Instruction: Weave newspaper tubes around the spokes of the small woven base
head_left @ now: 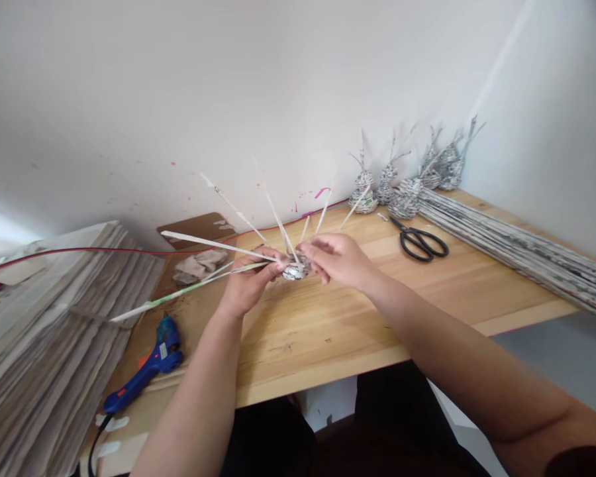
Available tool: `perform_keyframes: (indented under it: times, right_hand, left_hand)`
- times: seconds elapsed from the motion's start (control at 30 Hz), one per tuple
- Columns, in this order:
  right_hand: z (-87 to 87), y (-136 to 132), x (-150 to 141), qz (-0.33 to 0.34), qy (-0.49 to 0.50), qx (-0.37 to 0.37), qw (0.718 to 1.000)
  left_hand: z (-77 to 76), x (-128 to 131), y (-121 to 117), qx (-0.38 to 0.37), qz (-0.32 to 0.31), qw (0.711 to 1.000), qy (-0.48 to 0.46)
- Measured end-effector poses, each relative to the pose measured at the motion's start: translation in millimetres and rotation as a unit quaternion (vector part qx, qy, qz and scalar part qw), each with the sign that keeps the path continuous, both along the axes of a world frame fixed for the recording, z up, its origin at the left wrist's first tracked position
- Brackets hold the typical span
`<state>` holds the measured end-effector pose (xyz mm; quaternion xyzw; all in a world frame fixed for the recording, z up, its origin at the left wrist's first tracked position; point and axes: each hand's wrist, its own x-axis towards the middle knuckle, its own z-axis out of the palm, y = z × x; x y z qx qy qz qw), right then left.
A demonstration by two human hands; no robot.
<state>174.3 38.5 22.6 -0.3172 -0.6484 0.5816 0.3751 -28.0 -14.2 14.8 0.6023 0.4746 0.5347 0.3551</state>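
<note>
Above the wooden table (pixel 328 324) I hold a small woven knot of rolled newspaper (pixel 297 268) with several long paper sticks fanning out up and to the left. My left hand (pixel 248 285) is closed on the knot's left side, with sticks passing through its fingers. My right hand (pixel 335 260) pinches the knot from the right, its fingers bent around the woven part.
A blue glue gun (pixel 146 368) lies at the front left beside a tall stack of newspapers (pixel 40 331). Black scissors (pixel 420 240) lie at the right. Several finished woven paper pieces (pixel 402 185) stand by the wall. A bundle of rolled paper sticks (pixel 521 248) runs along the right edge.
</note>
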Motion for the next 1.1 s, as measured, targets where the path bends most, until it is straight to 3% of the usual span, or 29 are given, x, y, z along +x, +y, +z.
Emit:
perform_keyframes:
  times: [0.1,0.27,0.57,0.83,0.9,1.0,1.1]
  right_hand:
    - [-7.6,2.7,-1.6,0.035,-0.069,0.021,0.997]
    - [-7.0,1.6,-0.9,-0.04,-0.107,0.139,0.984]
    - [-6.6,-3.7,-4.8,-0.051,-0.155,0.203,0.965]
    - [-9.7,2.0,-5.2,-0.051,-0.205,0.237,0.948]
    - [-12.7,3.4,-5.6,-0.034,-0.184,0.212,0.959]
    - [-18.5,5.7,-6.4,0.007,-0.113,0.106,0.988]
    - [-23.3,8.3,-7.3,0.007,-0.081,0.049,0.996]
  left_hand:
    - [0.7,5.0,-1.6,0.012,-0.002,1.0,0.016]
    - [-2.6,6.0,1.0,0.006,0.046,0.999,0.016]
    - [-14.6,4.2,5.8,0.011,0.042,0.999,0.021]
    - [-12.7,7.9,4.3,-0.004,0.04,0.998,0.044]
    - [-13.1,7.6,4.4,-0.006,0.04,0.998,0.048]
    - [-14.1,6.6,5.4,-0.009,0.041,0.999,0.025]
    - [-15.0,6.4,6.6,-0.022,0.045,0.999,0.002]
